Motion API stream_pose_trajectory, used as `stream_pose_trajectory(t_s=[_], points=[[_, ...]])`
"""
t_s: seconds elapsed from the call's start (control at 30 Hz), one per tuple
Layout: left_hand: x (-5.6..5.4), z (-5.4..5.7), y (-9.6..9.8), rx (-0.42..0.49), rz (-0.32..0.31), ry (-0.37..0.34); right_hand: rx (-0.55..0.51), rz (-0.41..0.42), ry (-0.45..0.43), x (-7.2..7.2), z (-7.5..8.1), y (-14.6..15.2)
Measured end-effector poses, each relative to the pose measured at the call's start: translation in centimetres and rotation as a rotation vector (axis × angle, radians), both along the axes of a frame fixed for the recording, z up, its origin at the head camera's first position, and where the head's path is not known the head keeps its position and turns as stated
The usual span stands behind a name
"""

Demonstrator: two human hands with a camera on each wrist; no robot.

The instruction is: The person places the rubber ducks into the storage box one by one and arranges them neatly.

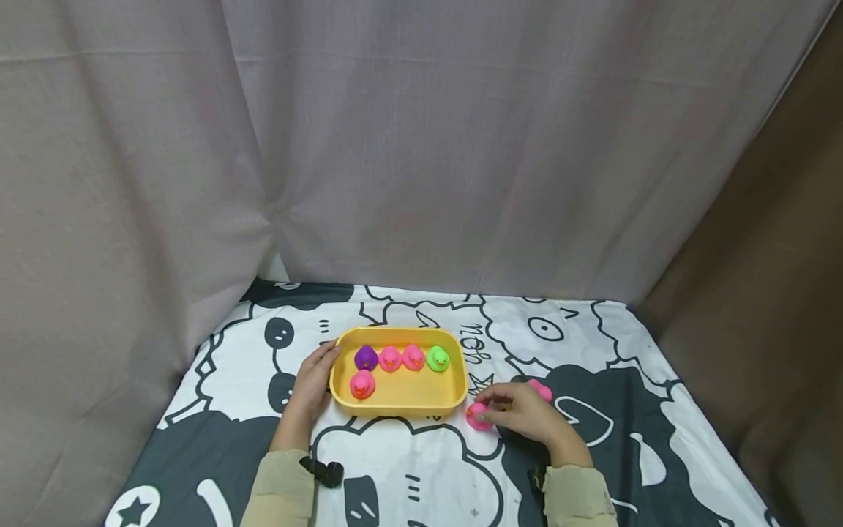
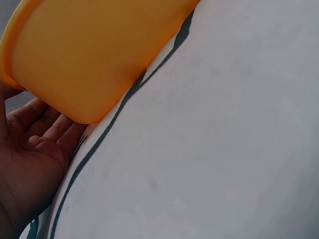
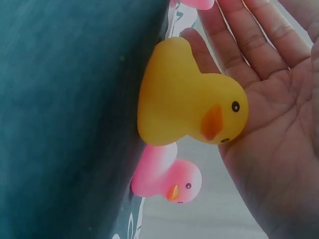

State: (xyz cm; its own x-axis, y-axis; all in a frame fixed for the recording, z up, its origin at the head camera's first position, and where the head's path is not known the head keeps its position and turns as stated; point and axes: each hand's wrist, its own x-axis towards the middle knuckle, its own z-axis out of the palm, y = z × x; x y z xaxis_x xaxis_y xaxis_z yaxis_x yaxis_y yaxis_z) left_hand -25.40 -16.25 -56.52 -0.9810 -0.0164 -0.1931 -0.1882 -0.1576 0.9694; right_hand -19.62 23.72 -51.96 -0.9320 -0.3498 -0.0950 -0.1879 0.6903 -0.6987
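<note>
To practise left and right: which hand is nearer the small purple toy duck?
Left. The left hand holds the rounded yellow plastic tray near the purple duck; the right hand is beyond the tray's opposite end, at a pink toy duck.

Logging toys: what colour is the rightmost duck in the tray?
That duck is green, clearest in the head view.

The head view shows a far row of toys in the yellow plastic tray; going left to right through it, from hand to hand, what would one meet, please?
Left hand, small purple rounded toy, small pink toy duck, second pink toy duck, small green toy duck, third pink toy duck, right hand.
</note>
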Motion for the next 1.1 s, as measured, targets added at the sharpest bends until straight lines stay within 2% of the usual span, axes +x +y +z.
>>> stream_pose_trajectory(t_s=[0.23, 0.4, 0.77, 1.1], points=[[-0.06, -0.03, 0.07, -0.001, -0.002, 0.012, 0.008, -0.013, 0.039, 0.12, 0.21, 0.22], [-0.10, -0.01, 0.09, -0.001, -0.001, 0.013, 0.002, -0.006, 0.025, 0.04, 0.27, 0.28], [0.00, 0.10, 0.07, -0.005, 0.000, -0.009, 0.023, -0.025, 0.046, -0.11, -0.28, 0.16], [0.07, 0.13, 0.03, -0.018, -0.003, -0.015, 0.036, -0.014, 0.057, 0.02, -0.14, -0.05]])
